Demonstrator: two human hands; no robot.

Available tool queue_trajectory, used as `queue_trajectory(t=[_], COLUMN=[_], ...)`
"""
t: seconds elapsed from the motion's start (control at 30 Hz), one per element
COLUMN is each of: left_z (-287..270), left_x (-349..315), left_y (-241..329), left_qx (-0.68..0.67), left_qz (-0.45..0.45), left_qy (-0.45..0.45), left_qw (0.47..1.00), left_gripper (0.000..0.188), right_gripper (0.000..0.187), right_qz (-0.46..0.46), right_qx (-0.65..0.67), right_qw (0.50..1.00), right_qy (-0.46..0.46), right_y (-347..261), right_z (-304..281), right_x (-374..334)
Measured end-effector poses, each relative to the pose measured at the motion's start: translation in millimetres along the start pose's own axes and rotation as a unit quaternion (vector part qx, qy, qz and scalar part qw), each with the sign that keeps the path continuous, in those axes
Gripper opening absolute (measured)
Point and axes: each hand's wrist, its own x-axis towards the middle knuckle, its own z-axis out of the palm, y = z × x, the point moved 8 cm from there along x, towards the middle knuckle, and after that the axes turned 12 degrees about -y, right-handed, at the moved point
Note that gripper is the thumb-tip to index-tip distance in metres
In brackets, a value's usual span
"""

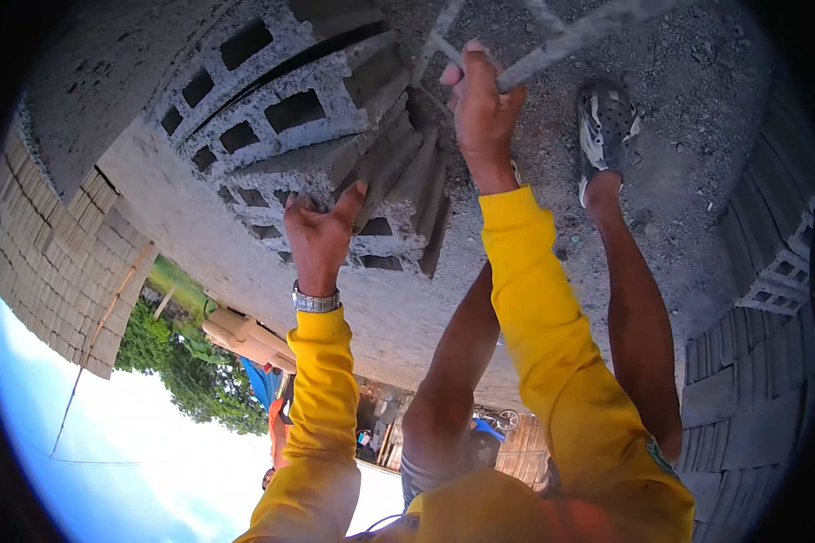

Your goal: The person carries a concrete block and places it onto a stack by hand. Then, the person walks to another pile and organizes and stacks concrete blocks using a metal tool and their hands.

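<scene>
Hollow concrete blocks [294,136] lie stacked and tilted against one another at the upper left, their square holes showing. My left hand [320,233], with a metal watch at the wrist, grips the edge of a lower hollow block [376,240]; its thumb lies apart from the fingers, whose tips are partly hidden. Farther up and to the right, my right hand [485,113] is closed round a dusty grey bar frame [575,43]. Part of that frame runs out past the top of the picture. Both arms wear yellow sleeves.
My foot in a dark patterned clog [605,127] stands on gravelly ground [688,118]. More hollow blocks [779,281] are stacked along the right edge, and a large block stack [50,226] rises at the left. A person in orange [278,433] shows behind my left arm.
</scene>
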Motion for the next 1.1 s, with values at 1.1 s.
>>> queue_trajectory(t=[1.1], left_z=[11], left_x=[87], left_y=[67], left_qx=[0.182], left_qz=[-0.031], left_qy=[0.085], left_qw=[0.979], left_gripper=[0.066], right_gripper=[0.040], right_qz=[0.095], right_qx=[0.047], right_qw=[0.989], right_qy=[0.102], right_y=[-120], right_z=[-23], right_x=[37])
